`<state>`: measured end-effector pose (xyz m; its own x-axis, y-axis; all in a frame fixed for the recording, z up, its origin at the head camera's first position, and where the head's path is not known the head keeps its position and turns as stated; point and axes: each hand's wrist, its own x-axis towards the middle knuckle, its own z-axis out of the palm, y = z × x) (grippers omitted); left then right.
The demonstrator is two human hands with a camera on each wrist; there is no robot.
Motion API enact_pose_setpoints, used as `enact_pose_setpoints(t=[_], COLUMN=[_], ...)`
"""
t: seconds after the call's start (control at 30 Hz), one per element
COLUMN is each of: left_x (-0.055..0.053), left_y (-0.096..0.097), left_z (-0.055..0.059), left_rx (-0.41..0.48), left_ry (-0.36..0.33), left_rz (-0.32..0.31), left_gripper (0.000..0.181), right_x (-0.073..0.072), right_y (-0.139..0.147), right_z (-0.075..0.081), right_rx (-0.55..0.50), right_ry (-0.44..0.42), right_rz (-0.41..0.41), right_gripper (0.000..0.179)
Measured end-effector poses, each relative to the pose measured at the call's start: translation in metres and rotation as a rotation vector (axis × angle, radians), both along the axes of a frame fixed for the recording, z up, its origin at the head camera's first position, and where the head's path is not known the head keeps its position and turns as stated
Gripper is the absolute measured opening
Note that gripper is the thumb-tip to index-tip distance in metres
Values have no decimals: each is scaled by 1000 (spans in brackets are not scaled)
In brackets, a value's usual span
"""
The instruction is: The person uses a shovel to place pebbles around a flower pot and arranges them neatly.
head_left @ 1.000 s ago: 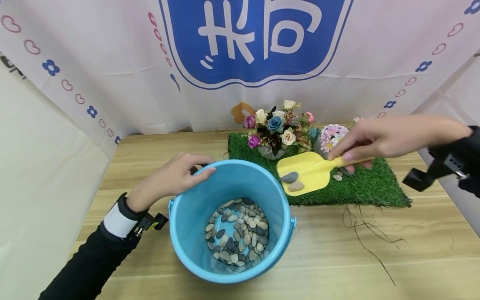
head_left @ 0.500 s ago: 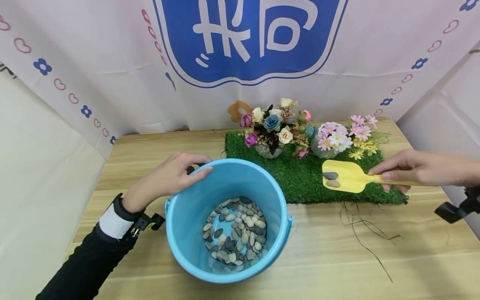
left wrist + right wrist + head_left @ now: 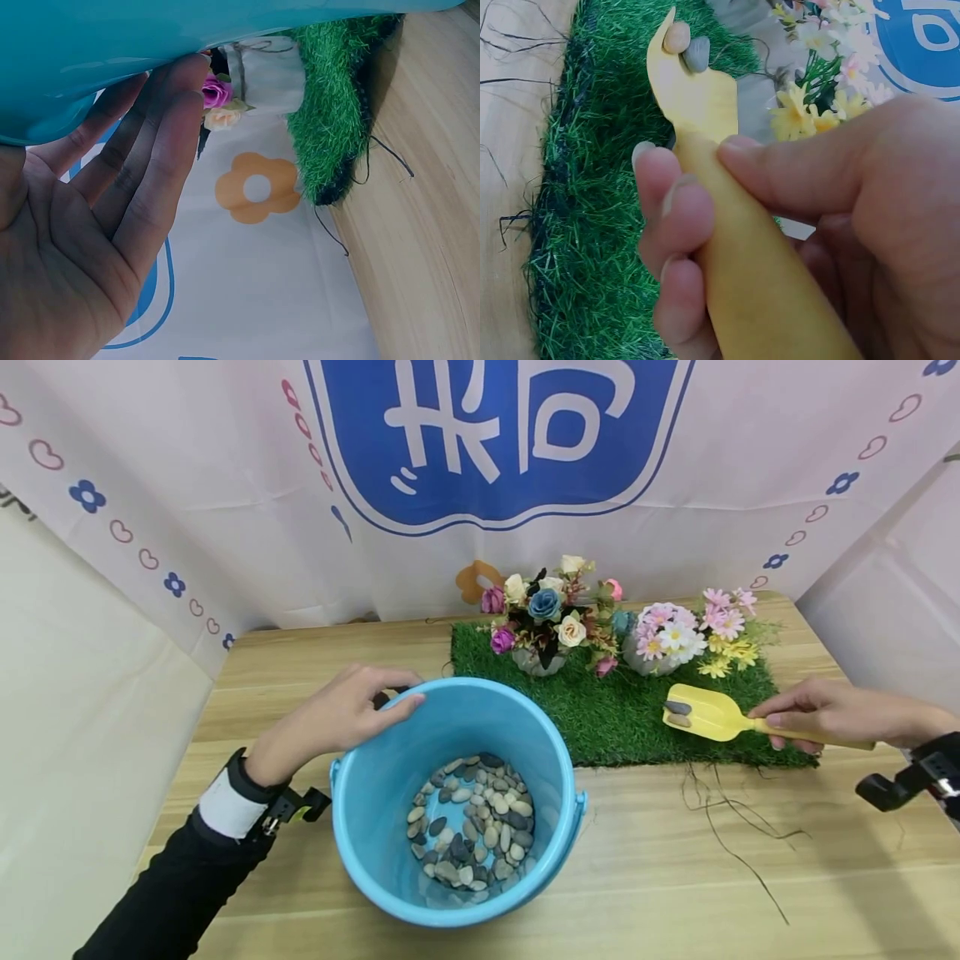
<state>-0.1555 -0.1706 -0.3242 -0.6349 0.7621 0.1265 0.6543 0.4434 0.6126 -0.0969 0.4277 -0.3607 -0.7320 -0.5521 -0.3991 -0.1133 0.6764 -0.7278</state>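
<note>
My left hand (image 3: 345,714) grips the far-left rim of a light blue bucket (image 3: 356,852), thumb over the edge and fingers along the outside. Grey and tan pebbles (image 3: 480,827) cover much of the bucket's floor. On the right, my right hand (image 3: 847,714) holds a small yellow shovel (image 3: 708,714) by its handle, thumb on one side and fingers curled round the other. One dark grey pebble (image 3: 697,54) and one tan pebble (image 3: 677,37) lie at the front of its blade. The blade is over the green turf mat (image 3: 607,727).
A pot of mixed roses (image 3: 547,610) and pots of pink, white and yellow flowers (image 3: 667,639) stand along the back of the mat. Loose dark threads (image 3: 720,818) trail from its front edge onto the wooden table (image 3: 675,877). A printed cloth (image 3: 247,527) hangs behind.
The right hand has carried the shovel from beside the bucket rightward over the mat, and the blade now tips forward. Both pebbles lie nearer its front edge. The left hand stays at the rim.
</note>
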Motion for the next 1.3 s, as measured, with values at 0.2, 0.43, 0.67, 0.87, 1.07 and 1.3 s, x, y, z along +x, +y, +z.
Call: enact_pose_setpoints(t=[0.2, 0.43, 0.67, 0.87, 1.07, 1.3], left_x=[1, 0, 1, 1, 1, 2], left_y=[0, 1, 0, 0, -1, 0], left_z=[0, 1, 1, 0, 1, 1], left_rx=[5, 3, 1, 3, 4, -1], left_ry=[8, 3, -8, -4, -3, -4], left_rz=[2, 3, 1, 6, 6, 4], left_gripper=[19, 20, 20, 20, 20, 20], right_x=[1, -1, -3, -5, -2, -5], right_y=[-5, -15, -24, -35, -57, -79], right_z=[1, 2, 5, 14, 23, 36], right_rx=[58, 72, 66, 58, 96, 149], right_ry=[-64, -113, -125, -117, -163, -198], right_rz=[-50, -68, -79, -58, -50, -65], right_gripper=[40, 42, 43, 30, 33, 38])
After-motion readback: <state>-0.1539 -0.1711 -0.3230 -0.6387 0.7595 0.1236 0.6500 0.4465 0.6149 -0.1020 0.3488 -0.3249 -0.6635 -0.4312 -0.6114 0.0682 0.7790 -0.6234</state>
